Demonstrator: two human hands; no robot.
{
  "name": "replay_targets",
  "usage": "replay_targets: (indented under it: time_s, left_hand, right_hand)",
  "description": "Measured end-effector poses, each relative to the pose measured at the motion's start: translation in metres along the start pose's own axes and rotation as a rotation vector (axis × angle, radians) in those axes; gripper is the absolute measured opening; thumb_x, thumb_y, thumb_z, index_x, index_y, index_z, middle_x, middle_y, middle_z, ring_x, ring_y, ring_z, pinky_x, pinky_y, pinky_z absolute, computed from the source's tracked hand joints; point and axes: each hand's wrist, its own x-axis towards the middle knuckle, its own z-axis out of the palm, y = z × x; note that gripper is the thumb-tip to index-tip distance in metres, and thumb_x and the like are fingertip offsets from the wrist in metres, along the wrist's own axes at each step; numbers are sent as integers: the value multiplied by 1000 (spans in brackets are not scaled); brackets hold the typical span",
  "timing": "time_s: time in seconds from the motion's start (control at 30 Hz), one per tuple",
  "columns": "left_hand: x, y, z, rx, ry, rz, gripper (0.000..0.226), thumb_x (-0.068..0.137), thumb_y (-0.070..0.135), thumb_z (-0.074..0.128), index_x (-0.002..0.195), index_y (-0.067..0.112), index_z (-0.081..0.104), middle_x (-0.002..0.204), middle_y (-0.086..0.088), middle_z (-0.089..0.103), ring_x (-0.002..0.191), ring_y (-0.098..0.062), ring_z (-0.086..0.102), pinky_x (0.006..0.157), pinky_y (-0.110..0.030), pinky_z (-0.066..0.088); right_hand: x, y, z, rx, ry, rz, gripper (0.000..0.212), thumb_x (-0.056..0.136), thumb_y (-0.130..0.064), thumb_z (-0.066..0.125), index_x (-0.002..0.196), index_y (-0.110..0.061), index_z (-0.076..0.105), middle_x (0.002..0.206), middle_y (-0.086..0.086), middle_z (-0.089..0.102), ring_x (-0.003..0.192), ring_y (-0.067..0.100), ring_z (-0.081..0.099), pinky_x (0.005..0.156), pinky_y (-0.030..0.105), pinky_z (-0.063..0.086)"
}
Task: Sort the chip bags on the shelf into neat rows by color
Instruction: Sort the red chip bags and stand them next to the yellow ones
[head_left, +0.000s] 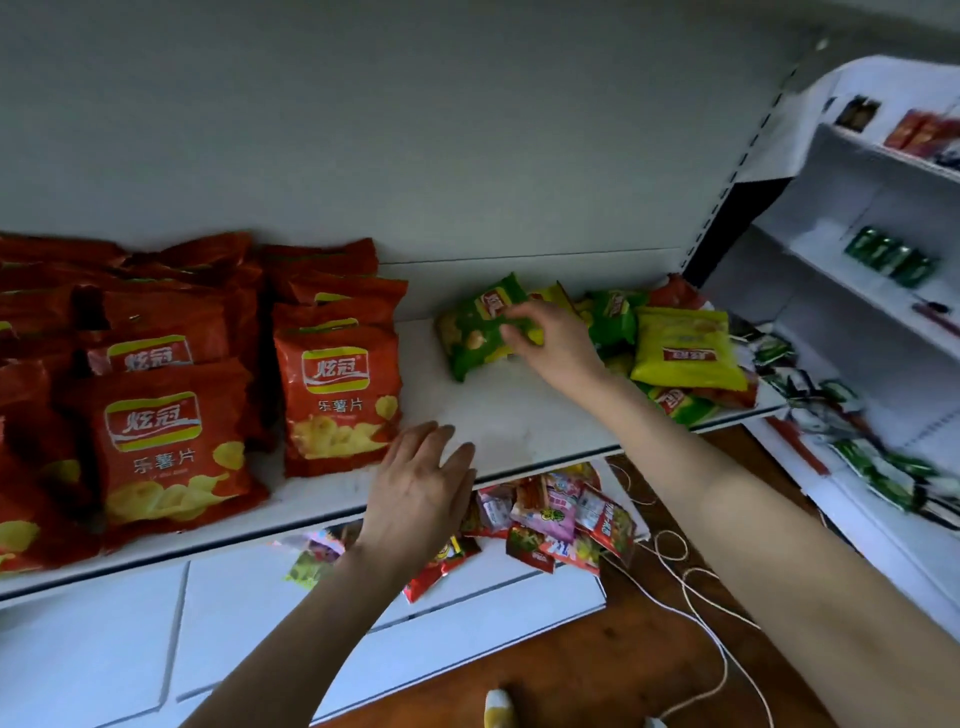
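Right hand (550, 338) grasping green chip bag (478, 332); left hand (421, 488) released beside red bags (340, 395) labelled 炫冠 乐薯片.

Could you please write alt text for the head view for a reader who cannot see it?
A person's right hand grips a green chip bag on a white shelf, beside a mixed green and yellow pile. Their open left hand hovers near neat rows of red chip bags.

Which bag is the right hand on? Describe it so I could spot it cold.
On the main shelf, right of the red bags and across a bare gap, a green bag lies flat. The right hand has its fingers on it. Unlike the yellow bag and the others heaped at the right end, it lies apart.
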Motion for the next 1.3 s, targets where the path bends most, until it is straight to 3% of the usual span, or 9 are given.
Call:
replay_targets:
  time_s: [0.13, 0.27, 0.37, 0.53, 0.7, 0.87, 1.03, 1.17, 1.3]
  left_hand:
    - [27, 31, 17, -44, -4, 92, 19, 70, 15, 82, 85, 7, 75, 86, -15, 71, 79, -33, 68, 68, -39, 56]
    - [67, 69, 39, -114, 24, 168, 33, 85, 28, 48, 87, 8, 74, 85, -14, 70, 78, -32, 67, 70, -36, 55]
    - [101, 104, 61, -139, 14, 201, 35, 86, 28, 46, 89, 7, 73, 85, -14, 69, 79, -33, 66, 71, -37, 54]
    - [151, 145, 95, -124, 9, 180, 35, 89, 29, 46, 93, 5, 72, 90, -16, 69, 84, -35, 66, 74, -41, 55]
    - [178, 164, 109, -66, 20, 92, 32, 89, 28, 50, 93, 4, 72, 88, -15, 68, 83, -33, 66, 73, -40, 56]
    - [191, 170, 113, -6, 4, -8, 33, 88, 27, 49, 92, 4, 73, 86, -13, 68, 81, -30, 66, 71, -36, 54]
    - [207, 177, 124, -47, -22, -65, 36, 88, 30, 48, 95, 3, 71, 87, -13, 67, 79, -29, 66, 68, -33, 54]
    - [224, 186, 136, -70, -52, -61, 38, 87, 32, 47, 98, 3, 70, 91, -14, 67, 82, -32, 65, 69, -37, 55]
    - [230, 194, 139, -90, -61, -43, 38, 88, 33, 46, 100, 5, 69, 93, -14, 66, 85, -32, 65, 68, -39, 56]
  right_hand:
    - [-11, 52, -48, -19, 107, 119, 26, 91, -18, 57, 110, 0, 63, 115, 15, 63, 108, 27, 56, 82, 22, 35]
    - [-14, 106, -90, -24, 222, 181, 20, 89, -13, 59, 100, 1, 67, 105, 16, 67, 100, 28, 60, 78, 19, 36]
    - [-11, 154, -123, -19, 261, 228, 18, 89, -12, 59, 99, 1, 66, 102, 16, 67, 98, 26, 60, 79, 22, 37]
    - [17, 244, -158, -74, 189, 317, 28, 92, -22, 54, 101, 2, 65, 104, 18, 64, 99, 31, 58, 81, 33, 39]
    - [53, 300, -149, -12, 37, 475, 38, 88, -43, 55, 80, -6, 58, 75, 8, 56, 71, 22, 55, 57, 32, 35]
    - [83, 343, -123, -31, -135, 504, 37, 85, -34, 63, 102, -1, 60, 99, 17, 64, 94, 32, 60, 66, 28, 36]
    - [89, 359, -124, -23, 55, 456, 25, 89, -20, 59, 106, -4, 65, 110, 15, 65, 103, 30, 58, 80, 33, 43]
    - [90, 358, -132, 98, -38, 491, 56, 82, -51, 62, 117, -9, 56, 116, 9, 61, 105, 27, 57, 74, 29, 41]
    - [82, 367, -116, 62, -172, 528, 60, 80, -43, 66, 124, -6, 49, 124, 13, 56, 114, 31, 52, 87, 34, 42]
